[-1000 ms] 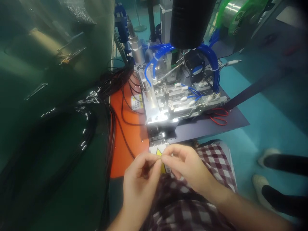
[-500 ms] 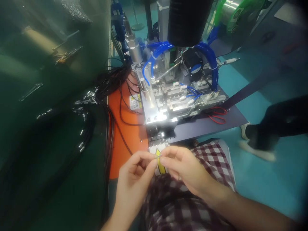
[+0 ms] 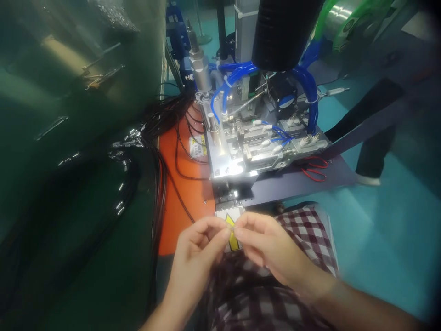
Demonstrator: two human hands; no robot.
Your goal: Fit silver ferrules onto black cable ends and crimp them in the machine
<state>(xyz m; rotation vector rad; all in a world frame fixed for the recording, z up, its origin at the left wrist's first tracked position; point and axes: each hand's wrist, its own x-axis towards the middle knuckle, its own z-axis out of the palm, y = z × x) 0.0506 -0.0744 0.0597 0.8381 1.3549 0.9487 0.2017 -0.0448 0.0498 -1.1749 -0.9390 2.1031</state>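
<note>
My left hand (image 3: 201,243) and my right hand (image 3: 267,236) meet fingertip to fingertip, each closed in a pinch. Whatever sits between the fingertips is too small and too covered to name. Just behind the fingers, a white plate with a yellow warning label (image 3: 234,241) shows at the front of the machine. Beyond it stands the machine (image 3: 248,142), a metal fixture with blue air tubes (image 3: 312,96) and a brightly lit front plate (image 3: 223,168). My checked clothing (image 3: 306,225) lies beneath both hands.
Black cables with shiny metal ends (image 3: 127,142) lie on the dark green surface (image 3: 86,257) at left. More cables cross the orange base (image 3: 182,202). A black hose (image 3: 275,37) hangs above, near a green-rimmed spool (image 3: 344,23). Another person's leg (image 3: 374,147) shows at right.
The view has shifted slightly, so the machine and both hands appear a little further right. My fingertips are still pinched together. The other person's legs have moved.
</note>
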